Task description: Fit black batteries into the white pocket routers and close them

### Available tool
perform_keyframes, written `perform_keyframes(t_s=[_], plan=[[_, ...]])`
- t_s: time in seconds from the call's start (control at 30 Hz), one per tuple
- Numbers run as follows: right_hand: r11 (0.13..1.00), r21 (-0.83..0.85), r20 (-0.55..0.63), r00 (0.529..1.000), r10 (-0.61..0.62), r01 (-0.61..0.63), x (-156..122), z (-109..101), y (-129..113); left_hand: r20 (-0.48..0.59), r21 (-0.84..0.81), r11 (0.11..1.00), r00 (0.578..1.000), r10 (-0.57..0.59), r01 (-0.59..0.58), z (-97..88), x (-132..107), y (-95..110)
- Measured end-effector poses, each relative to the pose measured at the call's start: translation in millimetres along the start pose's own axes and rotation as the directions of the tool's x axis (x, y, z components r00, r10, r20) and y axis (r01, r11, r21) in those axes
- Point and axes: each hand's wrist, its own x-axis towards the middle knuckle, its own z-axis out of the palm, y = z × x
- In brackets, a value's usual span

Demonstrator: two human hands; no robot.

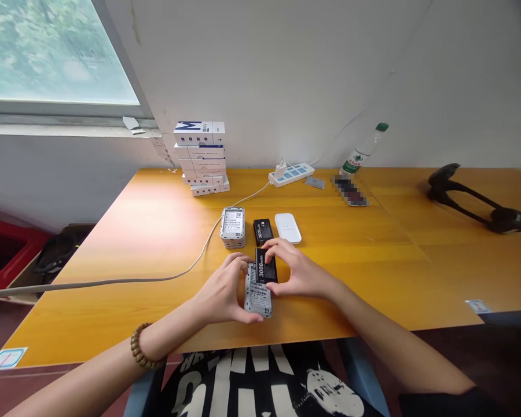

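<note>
Low at far left, red crate, beyond the edge of the yellow table. Cable trailing across the tabletop, well left of the work. Upper middle, box stack against the wall, out of the way. Bracelet on the left wrist. Left hand curled, gripping the left edge of gray casing, steadying it near the table's front edge. Just behind, second casing, spare battery, white cover in a tight row, within easy reach. Black battery tilted over the casing's upper end, gripped from the right by closed right hand. Beyond, power strip, bottle. Far right, black stand, with open tabletop between.
</note>
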Motion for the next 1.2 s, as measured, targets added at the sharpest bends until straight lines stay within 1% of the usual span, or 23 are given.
perform_keyframes(t_s=[0.07,0.17,0.33,0.5,0.57,0.67,0.73,0.87,0.97,1.03,1.1,1.17,1.2], plan=[[1.000,-0.016,0.033,0.999,0.003,-0.002,-5,12,2,0.028,-0.023,0.998,0.998,-0.054,0.055,6.7,-2,-4],[0.997,-0.074,0.060,0.998,0.009,-0.005,-7,20,7,0.060,-0.021,0.997,0.996,-0.066,0.068,10.9,2,-9],[0.992,-0.122,0.085,0.996,0.020,-0.009,-8,23,12,0.090,0.052,0.999,0.996,-0.004,-0.001,13.7,5,-11],[0.992,-0.129,0.088,0.996,0.023,-0.011,-10,26,17,0.078,0.056,0.998,0.996,-0.033,0.029,15.0,1,-13],[0.990,-0.144,0.106,0.994,0.021,-0.006,-10,25,16,0.070,0.067,0.997,0.996,-0.047,0.043,15.6,1,-12],[0.987,-0.162,0.169,0.985,0.029,-0.001,-12,20,11,0.050,0.102,0.993,0.997,-0.064,0.059,16.6,2,-9],[0.984,-0.179,0.200,0.979,0.031,0.005,-16,17,5,0.055,0.138,0.989,0.996,-0.067,0.059,16.7,3,-7],[0.976,-0.218,0.285,0.958,0.032,0.032,-26,18,-9,0.088,0.187,0.982,0.995,-0.045,0.028,16.2,2,-6],[0.971,-0.238,0.339,0.939,0.059,0.025,-33,20,-18,0.082,0.194,0.981,0.996,-0.015,-0.001,16.7,-1,-9],[0.972,-0.232,0.356,0.932,0.063,0.023,-33,17,-20,0.074,0.201,0.979,0.997,0.008,-0.023,17.9,-3,-12],[0.982,-0.184,0.378,0.925,0.040,0.032,-27,7,-16,0.070,0.208,0.977,0.997,0.024,-0.039,19.7,-4,-15],[0.991,-0.133,0.345,0.938,0.029,0.019,-15,-12,-3,0.063,0.213,0.976,0.998,0.031,-0.043,21.5,-5,-17],[0.992,-0.127,0.281,0.958,0.046,-0.011,-7,-24,6,0.058,0.214,0.976,0.998,0.033,-0.045,22.4,-6,-18]])
